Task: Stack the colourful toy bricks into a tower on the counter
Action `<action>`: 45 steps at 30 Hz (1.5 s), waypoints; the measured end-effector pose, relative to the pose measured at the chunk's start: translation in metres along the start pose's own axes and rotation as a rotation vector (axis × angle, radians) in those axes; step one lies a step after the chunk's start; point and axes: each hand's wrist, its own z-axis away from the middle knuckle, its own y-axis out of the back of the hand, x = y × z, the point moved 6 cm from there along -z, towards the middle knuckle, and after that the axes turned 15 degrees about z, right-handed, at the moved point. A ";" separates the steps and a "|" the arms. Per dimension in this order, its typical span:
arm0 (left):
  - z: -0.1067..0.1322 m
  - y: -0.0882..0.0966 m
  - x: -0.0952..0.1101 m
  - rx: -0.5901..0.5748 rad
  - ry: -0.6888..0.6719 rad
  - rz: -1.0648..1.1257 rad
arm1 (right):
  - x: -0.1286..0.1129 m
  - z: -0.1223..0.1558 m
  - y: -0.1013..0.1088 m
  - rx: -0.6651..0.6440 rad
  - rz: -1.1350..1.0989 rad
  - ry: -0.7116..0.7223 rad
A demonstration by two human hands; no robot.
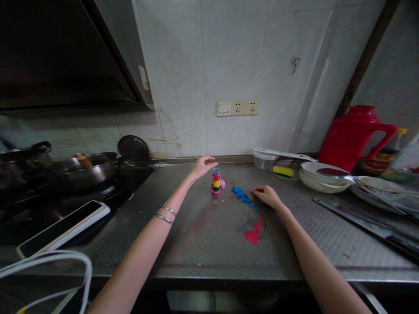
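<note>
A small stack of coloured rings or beads [216,180], with red, yellow, black and pink layers, stands upright on the steel counter [203,235]. My left hand [203,165] hovers just left of and above the stack, fingers curled but apart, holding nothing. A heap of small blue pieces [242,196] lies to the right of the stack. My right hand [268,195] rests on the counter beside that blue heap, fingers bent down toward it. A red patch of pieces [254,234] lies nearer me.
A wok [85,170] and a round lid [133,150] sit on the stove at left. A phone [63,226] and a white cable [49,270] lie near the front left. A red jug [355,135], bowls [322,178], a sponge [283,171] and a knife [363,220] fill the right side.
</note>
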 end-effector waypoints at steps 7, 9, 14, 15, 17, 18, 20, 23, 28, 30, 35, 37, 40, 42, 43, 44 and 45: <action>0.035 -0.018 -0.044 0.009 0.180 0.231 | 0.000 0.001 0.000 0.002 -0.016 0.005; 0.043 -0.025 -0.053 0.013 0.205 0.241 | -0.001 0.001 0.001 0.004 -0.019 0.010; 0.055 -0.036 -0.063 0.011 0.217 0.251 | -0.019 0.006 0.013 0.056 -0.021 0.059; 0.056 -0.037 -0.064 0.011 0.209 0.249 | -0.026 0.007 0.017 0.068 -0.012 0.091; 0.059 -0.039 -0.065 0.011 0.201 0.246 | -0.043 0.011 0.021 0.081 0.009 0.181; 0.061 -0.040 -0.066 0.010 0.204 0.247 | -0.051 0.013 0.022 0.083 0.022 0.230; 0.064 -0.042 -0.067 0.000 0.207 0.258 | -0.062 0.016 0.021 0.087 0.062 0.309; 0.068 -0.046 -0.069 -0.037 0.200 0.302 | -0.070 0.018 0.014 0.077 0.154 0.376; 0.070 -0.049 -0.076 -0.054 0.186 0.283 | -0.075 0.019 0.006 0.052 0.249 0.412; 0.070 -0.049 -0.078 -0.049 0.185 0.252 | -0.078 0.020 0.006 0.056 0.274 0.415; 0.070 -0.047 -0.079 -0.043 0.185 0.250 | -0.082 0.021 0.008 0.065 0.273 0.398; 0.071 -0.047 -0.078 -0.045 0.181 0.247 | -0.081 0.021 0.009 0.079 0.248 0.387; 0.071 -0.046 -0.077 -0.042 0.175 0.242 | -0.081 0.021 0.011 0.099 0.198 0.372; 0.071 -0.046 -0.078 -0.039 0.173 0.238 | -0.082 0.021 0.013 0.120 0.159 0.373; 0.071 -0.046 -0.078 -0.039 0.171 0.235 | -0.082 0.020 0.015 0.132 0.139 0.374; 0.072 -0.047 -0.078 -0.043 0.169 0.231 | -0.083 0.020 0.017 0.143 0.118 0.373; 0.072 -0.047 -0.079 -0.045 0.168 0.229 | -0.083 0.020 0.018 0.150 0.096 0.367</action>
